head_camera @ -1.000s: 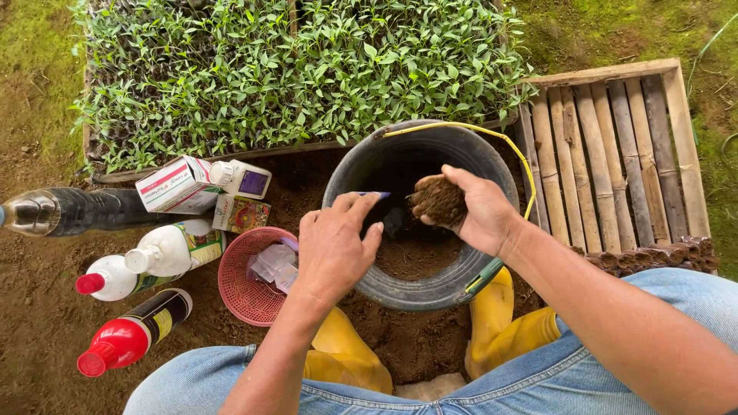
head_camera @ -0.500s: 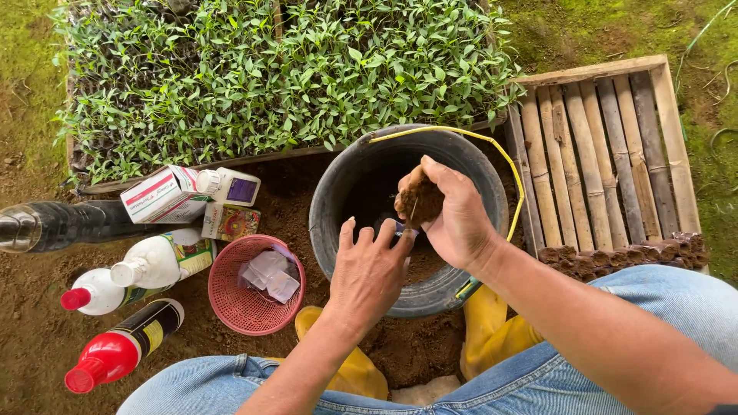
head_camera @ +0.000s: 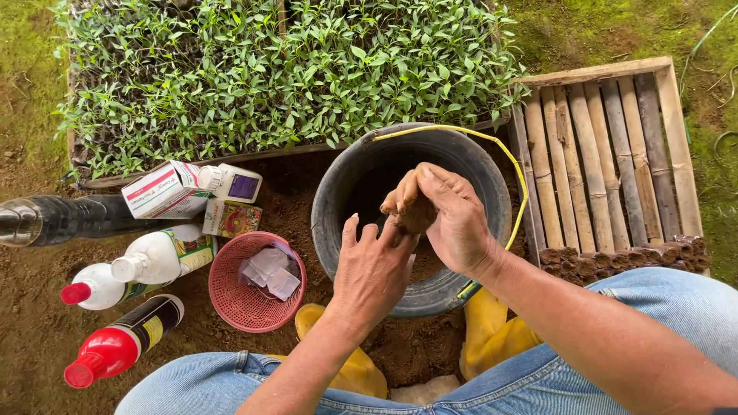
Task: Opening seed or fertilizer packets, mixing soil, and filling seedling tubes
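1. Knees in blue jeans (head_camera: 231, 384) frame my view, with yellow boots (head_camera: 492, 338) on the dirt between them.
2. My left hand (head_camera: 373, 273) is spread flat, fingertips touching the clump of soil (head_camera: 415, 215).
3. My right hand (head_camera: 453, 219) is curled around that clump, gripping it above the black bucket (head_camera: 338, 223).
4. Left of the bucket I see a red basket (head_camera: 242, 303) and bottles (head_camera: 127, 342).
5. Farthest off sit the seedling tray (head_camera: 284, 69) and, to its right, a bamboo crate (head_camera: 607, 154).
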